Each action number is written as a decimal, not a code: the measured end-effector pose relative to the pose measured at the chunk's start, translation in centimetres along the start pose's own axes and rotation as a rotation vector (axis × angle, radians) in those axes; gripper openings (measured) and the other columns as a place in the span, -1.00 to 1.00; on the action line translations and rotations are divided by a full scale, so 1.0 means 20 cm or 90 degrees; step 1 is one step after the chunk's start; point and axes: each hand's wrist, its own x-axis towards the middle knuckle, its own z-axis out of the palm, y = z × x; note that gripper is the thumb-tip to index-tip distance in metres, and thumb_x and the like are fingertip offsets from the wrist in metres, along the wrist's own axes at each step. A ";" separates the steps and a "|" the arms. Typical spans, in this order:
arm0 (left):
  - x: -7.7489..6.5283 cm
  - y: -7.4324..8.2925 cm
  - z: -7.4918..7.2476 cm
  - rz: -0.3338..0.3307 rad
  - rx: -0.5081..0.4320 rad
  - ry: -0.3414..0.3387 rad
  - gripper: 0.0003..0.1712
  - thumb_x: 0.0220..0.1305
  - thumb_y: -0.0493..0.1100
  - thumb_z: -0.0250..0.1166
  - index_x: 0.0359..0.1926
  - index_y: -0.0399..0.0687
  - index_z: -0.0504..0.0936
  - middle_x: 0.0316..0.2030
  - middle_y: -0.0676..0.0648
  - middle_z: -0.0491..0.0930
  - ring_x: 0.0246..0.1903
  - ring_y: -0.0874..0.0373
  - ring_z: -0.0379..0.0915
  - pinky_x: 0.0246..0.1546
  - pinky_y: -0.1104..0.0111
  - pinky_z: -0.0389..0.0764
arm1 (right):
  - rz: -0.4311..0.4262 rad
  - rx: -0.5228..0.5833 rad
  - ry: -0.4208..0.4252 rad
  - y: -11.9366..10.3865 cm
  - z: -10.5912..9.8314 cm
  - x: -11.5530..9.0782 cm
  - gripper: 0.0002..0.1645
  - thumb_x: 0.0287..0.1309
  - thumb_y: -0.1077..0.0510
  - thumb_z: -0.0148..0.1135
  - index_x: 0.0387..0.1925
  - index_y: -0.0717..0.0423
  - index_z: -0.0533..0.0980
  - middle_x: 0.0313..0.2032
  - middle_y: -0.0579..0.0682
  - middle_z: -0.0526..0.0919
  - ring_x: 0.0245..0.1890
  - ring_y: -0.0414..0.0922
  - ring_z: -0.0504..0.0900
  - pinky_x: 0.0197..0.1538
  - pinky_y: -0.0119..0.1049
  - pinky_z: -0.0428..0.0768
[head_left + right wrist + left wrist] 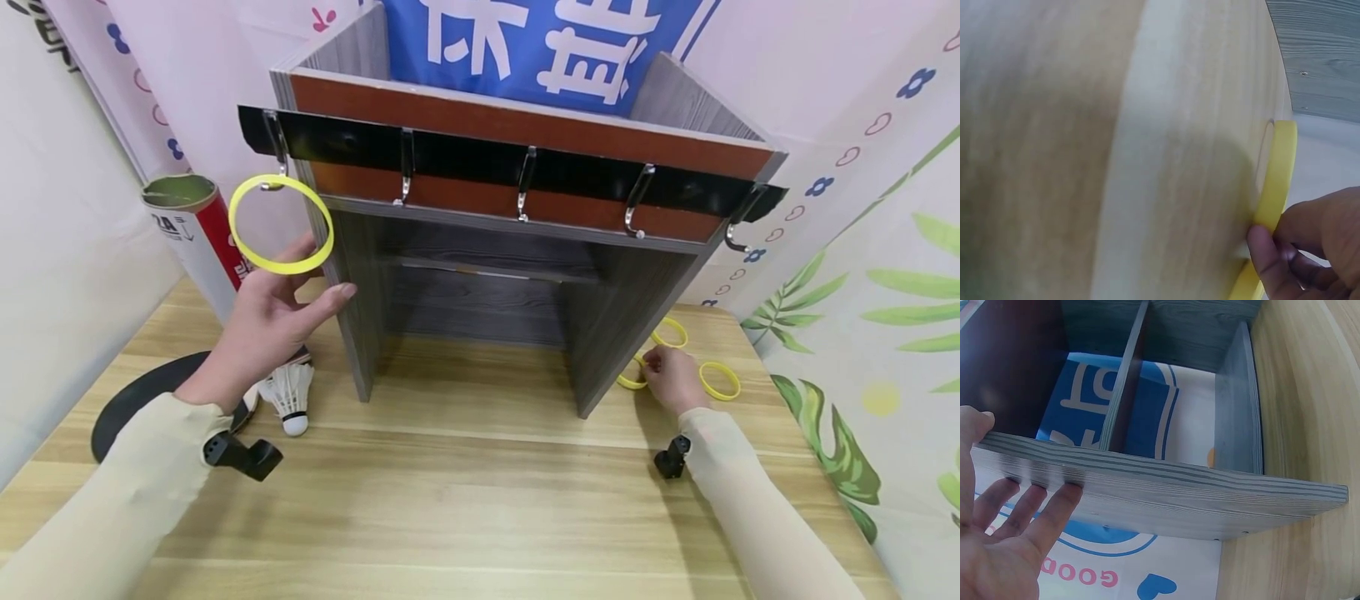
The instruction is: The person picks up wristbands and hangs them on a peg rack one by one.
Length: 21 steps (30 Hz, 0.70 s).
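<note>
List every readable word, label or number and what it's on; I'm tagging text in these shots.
"GOOD", seen upside down in pink, on the printed backdrop in the left wrist view.
"ZA", cut off, on the white and red tube; its red side print is too small to read.
Large white characters on the blue banner: cropped, unreadable.

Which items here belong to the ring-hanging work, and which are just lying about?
In use:
yellow ring on the leftmost hook, by the left hand
ring in the right hand
hook rail
loose rings

Lying about:
shuttlecock
shuttlecock tube
black disc
</note>
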 end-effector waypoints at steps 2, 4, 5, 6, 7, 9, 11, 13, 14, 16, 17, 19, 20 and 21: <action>0.00 0.00 0.00 0.000 -0.001 0.001 -0.19 0.31 -0.42 0.38 0.55 -0.04 0.38 0.56 -0.13 0.35 0.53 -0.14 0.29 0.24 0.68 0.49 | 0.000 -0.002 0.001 -0.01 0.00 0.00 -0.75 0.28 0.40 0.14 -0.09 0.53 0.60 -0.18 0.41 0.72 -0.22 0.18 0.66 -0.07 0.05 0.68; 0.00 0.00 0.00 0.000 -0.001 0.000 -0.19 0.32 -0.41 0.38 0.55 -0.04 0.37 0.56 -0.13 0.34 0.53 -0.13 0.29 0.24 0.69 0.49 | 0.003 -0.008 -0.003 -0.02 0.00 0.00 -0.75 0.29 0.40 0.14 -0.09 0.53 0.60 -0.18 0.41 0.72 -0.23 0.18 0.66 -0.06 0.08 0.68; 0.00 0.00 0.00 0.000 -0.001 0.000 -0.19 0.32 -0.41 0.38 0.55 -0.04 0.37 0.56 -0.12 0.34 0.53 -0.13 0.29 0.25 0.69 0.48 | 0.004 -0.010 -0.005 -0.02 0.00 0.00 -0.75 0.29 0.40 0.14 -0.09 0.53 0.60 -0.18 0.41 0.72 -0.23 0.18 0.66 -0.06 0.08 0.69; 0.00 0.00 0.00 -0.002 0.000 -0.001 -0.18 0.32 -0.40 0.38 0.56 -0.02 0.36 0.56 -0.12 0.34 0.53 -0.13 0.29 0.24 0.70 0.49 | 0.007 -0.013 -0.007 -0.02 0.00 0.00 -0.75 0.29 0.39 0.14 -0.09 0.53 0.60 -0.18 0.41 0.72 -0.23 0.17 0.66 -0.05 0.08 0.69; 0.00 0.00 0.00 -0.003 0.001 -0.002 -0.18 0.32 -0.40 0.38 0.56 -0.02 0.36 0.56 -0.11 0.34 0.53 -0.14 0.29 0.23 0.70 0.49 | 0.011 -0.014 -0.010 -0.02 0.00 0.00 -0.75 0.30 0.39 0.15 -0.08 0.53 0.59 -0.17 0.41 0.72 -0.23 0.17 0.66 -0.06 0.08 0.69; 0.00 0.00 0.00 -0.004 0.002 -0.002 -0.18 0.32 -0.40 0.38 0.56 -0.01 0.35 0.57 -0.11 0.33 0.53 -0.15 0.28 0.22 0.71 0.48 | 0.014 -0.019 -0.014 -0.03 0.00 0.00 -0.75 0.31 0.38 0.14 -0.08 0.52 0.60 -0.16 0.40 0.72 -0.23 0.16 0.67 -0.06 0.08 0.70; 0.00 0.00 0.00 -0.005 0.004 -0.001 -0.18 0.32 -0.40 0.38 0.56 -0.02 0.35 0.57 -0.11 0.33 0.54 -0.17 0.27 0.22 0.71 0.48 | 0.015 -0.018 -0.017 -0.03 0.00 0.01 -0.75 0.32 0.38 0.14 -0.08 0.52 0.60 -0.17 0.40 0.72 -0.24 0.15 0.67 -0.08 0.05 0.70; 0.00 0.00 0.00 -0.007 0.005 -0.001 -0.17 0.33 -0.39 0.38 0.56 -0.02 0.35 0.57 -0.11 0.32 0.54 -0.18 0.27 0.22 0.71 0.48 | 0.014 -0.013 -0.021 -0.02 -0.01 0.01 -0.75 0.33 0.37 0.14 -0.09 0.51 0.60 -0.18 0.39 0.73 -0.25 0.13 0.67 -0.10 0.01 0.70; 0.00 0.00 0.00 -0.007 0.005 -0.001 -0.17 0.33 -0.39 0.38 0.56 -0.02 0.35 0.57 -0.11 0.32 0.54 -0.18 0.27 0.22 0.71 0.48 | 0.015 -0.009 -0.025 -0.02 -0.01 0.01 -0.75 0.34 0.36 0.14 -0.08 0.51 0.61 -0.19 0.38 0.74 -0.25 0.12 0.67 -0.12 -0.02 0.69; 0.00 0.00 0.00 -0.008 0.005 -0.002 -0.17 0.33 -0.39 0.38 0.56 -0.02 0.35 0.57 -0.11 0.32 0.54 -0.17 0.26 0.23 0.70 0.48 | 0.015 0.006 -0.033 -0.02 -0.01 0.01 -0.74 0.35 0.35 0.14 -0.08 0.51 0.61 -0.20 0.38 0.75 -0.26 0.10 0.67 -0.16 -0.09 0.68; 0.00 0.00 0.00 -0.008 0.006 -0.002 -0.17 0.33 -0.39 0.38 0.57 -0.01 0.34 0.58 -0.10 0.32 0.55 -0.17 0.26 0.23 0.70 0.47 | 0.016 0.014 -0.036 -0.01 -0.02 0.01 -0.74 0.37 0.34 0.14 -0.08 0.51 0.61 -0.20 0.37 0.75 -0.27 0.08 0.67 -0.18 -0.13 0.67; 0.00 0.00 0.00 -0.005 0.005 -0.001 -0.17 0.33 -0.39 0.38 0.57 -0.02 0.34 0.57 -0.10 0.32 0.55 -0.15 0.27 0.24 0.69 0.47 | 0.016 0.031 -0.041 -0.01 -0.03 0.00 -0.73 0.38 0.32 0.15 -0.08 0.51 0.62 -0.21 0.37 0.76 -0.27 0.06 0.67 -0.21 -0.22 0.64; 0.00 0.00 0.00 -0.001 0.004 0.000 -0.17 0.32 -0.40 0.38 0.56 -0.02 0.35 0.57 -0.11 0.32 0.55 -0.14 0.27 0.25 0.69 0.47 | 0.016 0.039 -0.041 -0.01 -0.03 0.00 -0.73 0.39 0.31 0.16 -0.08 0.51 0.62 -0.20 0.37 0.76 -0.28 0.04 0.67 -0.23 -0.25 0.63; 0.00 0.00 0.00 0.001 0.004 0.001 -0.17 0.32 -0.41 0.38 0.56 -0.02 0.35 0.57 -0.11 0.32 0.55 -0.13 0.27 0.27 0.68 0.47 | 0.018 0.050 -0.041 -0.01 -0.04 -0.01 -0.72 0.39 0.31 0.17 -0.07 0.51 0.62 -0.20 0.38 0.75 -0.29 0.03 0.68 -0.25 -0.30 0.62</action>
